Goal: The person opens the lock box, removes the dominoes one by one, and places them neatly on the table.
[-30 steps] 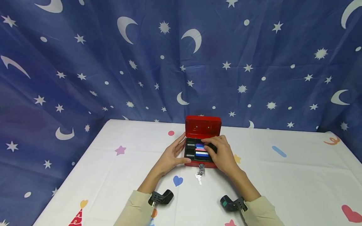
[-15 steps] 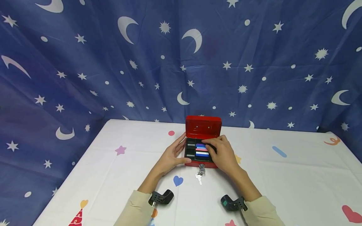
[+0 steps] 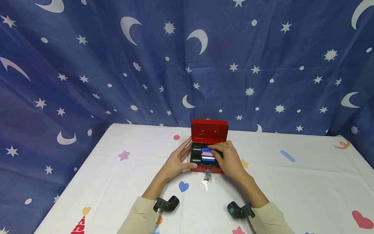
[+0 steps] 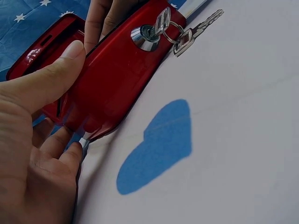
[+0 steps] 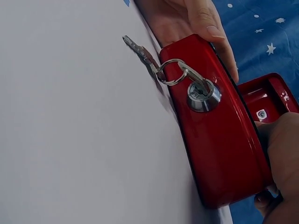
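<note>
A red cash box (image 3: 208,169) stands on the table with its lid (image 3: 209,130) raised at the back and a black compartment tray (image 3: 196,157) inside. Thin strips (image 3: 208,157) in blue, white, pink and purple lie side by side in the tray's middle. My left hand (image 3: 178,161) grips the box's left side, thumb on the front corner. My right hand (image 3: 229,159) reaches over the right part, thumb and index finger pinching around the purple strip (image 3: 206,149) at the back of the row; its other fingertips are hidden. Keys (image 5: 142,56) hang on a ring from the front lock (image 5: 203,95).
The white tablecloth (image 3: 292,188) carries printed hearts, stars and other shapes. A blue curtain (image 3: 163,71) with moons and stars rises behind the table's far edge. Black wrist cameras (image 3: 166,204) sit on both wrists, below beige sleeves (image 3: 140,217).
</note>
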A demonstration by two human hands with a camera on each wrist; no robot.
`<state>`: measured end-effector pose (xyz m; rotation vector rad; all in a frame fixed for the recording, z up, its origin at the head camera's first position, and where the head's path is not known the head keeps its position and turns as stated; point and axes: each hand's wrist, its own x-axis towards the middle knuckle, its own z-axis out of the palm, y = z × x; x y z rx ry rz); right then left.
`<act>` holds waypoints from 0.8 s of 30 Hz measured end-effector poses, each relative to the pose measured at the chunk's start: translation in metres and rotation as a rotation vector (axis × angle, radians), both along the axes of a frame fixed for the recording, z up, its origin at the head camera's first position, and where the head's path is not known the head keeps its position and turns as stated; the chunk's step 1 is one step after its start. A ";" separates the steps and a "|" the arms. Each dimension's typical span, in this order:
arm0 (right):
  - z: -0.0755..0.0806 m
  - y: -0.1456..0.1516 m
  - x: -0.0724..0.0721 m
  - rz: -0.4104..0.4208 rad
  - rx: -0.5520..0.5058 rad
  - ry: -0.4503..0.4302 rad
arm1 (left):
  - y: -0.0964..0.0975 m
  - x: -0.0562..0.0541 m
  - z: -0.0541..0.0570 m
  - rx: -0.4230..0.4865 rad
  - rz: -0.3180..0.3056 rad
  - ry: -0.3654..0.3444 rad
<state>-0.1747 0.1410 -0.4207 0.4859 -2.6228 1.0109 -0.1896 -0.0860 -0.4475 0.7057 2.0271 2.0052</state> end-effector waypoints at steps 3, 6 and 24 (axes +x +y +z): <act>0.000 0.000 0.000 -0.013 -0.020 -0.020 | 0.000 0.001 0.002 0.001 -0.009 -0.013; 0.000 -0.001 0.000 -0.026 -0.043 -0.032 | 0.000 0.005 0.011 0.003 -0.015 -0.027; 0.000 -0.002 -0.001 -0.038 -0.114 0.232 | 0.002 0.013 0.026 0.004 -0.018 -0.032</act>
